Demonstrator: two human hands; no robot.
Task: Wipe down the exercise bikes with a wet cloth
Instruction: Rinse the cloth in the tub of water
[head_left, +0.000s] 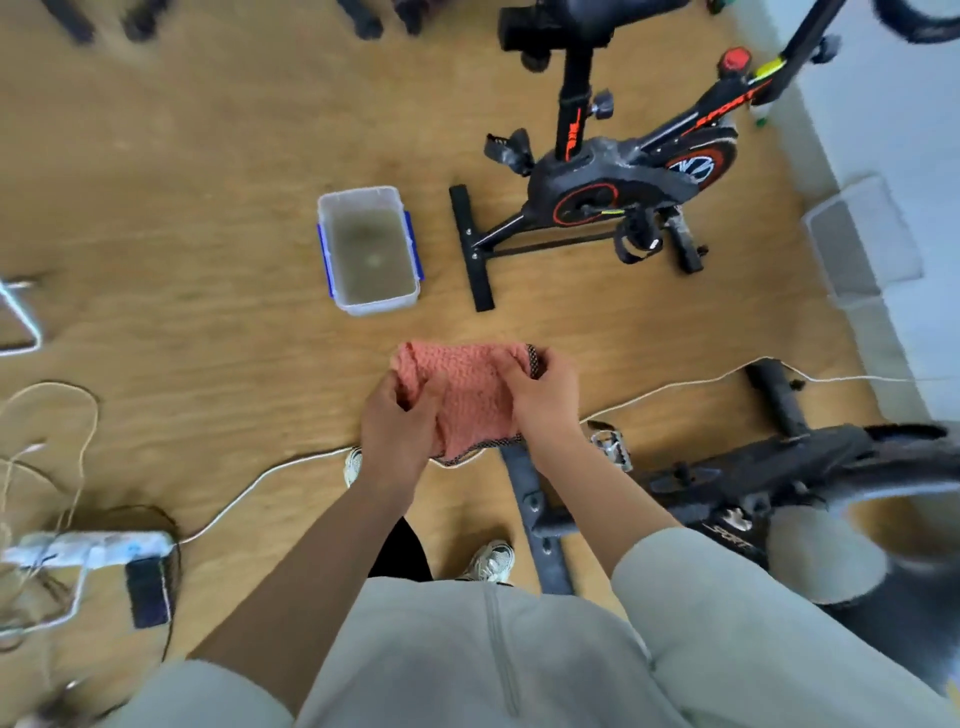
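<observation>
**Cloth bunched in both hands, bikes off to the right**

Pale grey sweatshirt sleeves (701, 597) lead to the left hand (395, 421) and right hand (545, 400). Both curl their fingers round a pink knitted cloth with dark edging (467, 384), held between them. The nearer black exercise bike (753, 467) lies just right of the right hand, its frame running rightward. The black-and-red exercise bike (613, 192) stands farther ahead.
</observation>
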